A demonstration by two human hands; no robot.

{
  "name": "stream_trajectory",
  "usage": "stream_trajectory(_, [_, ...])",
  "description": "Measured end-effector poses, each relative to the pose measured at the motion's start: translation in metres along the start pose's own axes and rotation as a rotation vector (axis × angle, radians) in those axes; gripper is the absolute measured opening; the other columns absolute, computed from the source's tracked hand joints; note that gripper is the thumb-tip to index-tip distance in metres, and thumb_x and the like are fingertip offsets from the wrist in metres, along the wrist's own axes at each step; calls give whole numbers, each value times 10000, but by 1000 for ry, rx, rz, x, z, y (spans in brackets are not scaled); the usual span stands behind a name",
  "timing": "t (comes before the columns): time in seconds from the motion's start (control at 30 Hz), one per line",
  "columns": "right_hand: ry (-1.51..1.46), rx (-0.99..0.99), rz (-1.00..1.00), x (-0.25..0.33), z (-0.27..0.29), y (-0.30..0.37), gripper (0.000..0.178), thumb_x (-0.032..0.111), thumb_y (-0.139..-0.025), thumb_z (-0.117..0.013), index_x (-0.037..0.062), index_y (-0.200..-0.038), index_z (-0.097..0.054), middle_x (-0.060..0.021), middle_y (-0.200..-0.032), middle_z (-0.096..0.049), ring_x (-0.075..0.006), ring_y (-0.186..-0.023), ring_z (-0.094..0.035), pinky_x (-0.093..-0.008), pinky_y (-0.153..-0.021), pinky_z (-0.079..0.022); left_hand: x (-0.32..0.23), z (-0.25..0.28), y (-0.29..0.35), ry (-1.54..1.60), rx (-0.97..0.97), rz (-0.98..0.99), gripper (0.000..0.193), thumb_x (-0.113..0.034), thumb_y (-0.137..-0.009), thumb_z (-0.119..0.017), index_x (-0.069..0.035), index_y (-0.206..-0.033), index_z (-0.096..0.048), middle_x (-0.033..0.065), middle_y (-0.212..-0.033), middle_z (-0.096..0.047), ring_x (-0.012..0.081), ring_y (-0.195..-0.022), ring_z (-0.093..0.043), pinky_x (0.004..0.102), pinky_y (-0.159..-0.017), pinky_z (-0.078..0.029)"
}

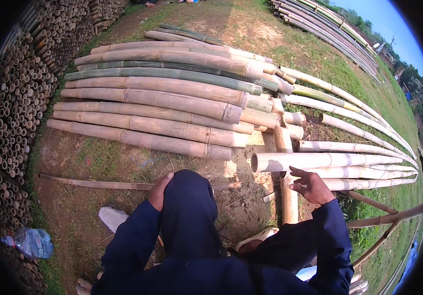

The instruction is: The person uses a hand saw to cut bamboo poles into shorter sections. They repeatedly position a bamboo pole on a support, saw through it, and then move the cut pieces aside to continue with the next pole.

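Observation:
My left hand (160, 191) rests on the side of my raised knee (189, 196), fingers lying along the dark trouser cloth and partly hidden. To the right, my right hand (313, 187) is lifted with its fingers apart and curved, holding nothing. Its fingertips are just below a thick pale bamboo pole (290, 161), whose hollow cut end points left; whether they touch it I cannot tell. That pole lies across an upright-looking bamboo support post (289, 201). Other pale poles (339, 172) run beside it toward the far right.
Thick cut bamboo lengths (152, 103), tan and green, lie stacked ahead. Many bamboo ends (14, 123) form a tall pile at left. A split bamboo strip (93, 182) lies on the ground. A plastic bottle (34, 243) is lower left; crossed bamboo poles (393, 216) stand right.

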State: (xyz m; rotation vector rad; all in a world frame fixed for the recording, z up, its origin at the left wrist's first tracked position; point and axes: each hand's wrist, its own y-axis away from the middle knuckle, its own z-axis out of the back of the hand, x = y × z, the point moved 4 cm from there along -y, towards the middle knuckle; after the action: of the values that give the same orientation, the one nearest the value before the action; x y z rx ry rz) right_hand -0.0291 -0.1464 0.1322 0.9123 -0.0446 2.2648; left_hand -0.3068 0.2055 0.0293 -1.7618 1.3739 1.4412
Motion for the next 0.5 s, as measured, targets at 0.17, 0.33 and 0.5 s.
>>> stream_trajectory(0.17, [202, -71, -497, -81, -11, 105, 610, 468, -866, -786, 69, -1319, -696, -196, -1146, -758, -363, -1065, -736, -444, -944, -570, -82, -76, 11, -1089, 127, -663, 624, -513, -875, -731, -42, -1281, -690, 158, -1277, -689, 328, -1192, -632, 446, -1075, -450])
stream_trajectory(0.33, [397, 40, -613, -118, -27, 145, 644, 630, -832, -736, 11, -1002, -791, -248, -1069, -747, -403, -1067, -713, -492, -953, -554, -88, -121, -13, -1532, 268, -398, 536, -515, -810, -778, -77, -1118, -765, 149, -1159, -738, 382, -1094, -669, 476, -992, -490])
stream_trajectory(0.5, [450, -107, -592, -112, -37, 161, 556, 552, -857, -746, -2, -907, -761, -240, -946, -745, -404, -930, -731, -512, -822, -576, -82, -105, -55, -1387, 517, -167, 488, -463, -834, -756, -50, -1094, -779, 176, -1092, -758, 377, -1074, -692, 437, -1002, -501])
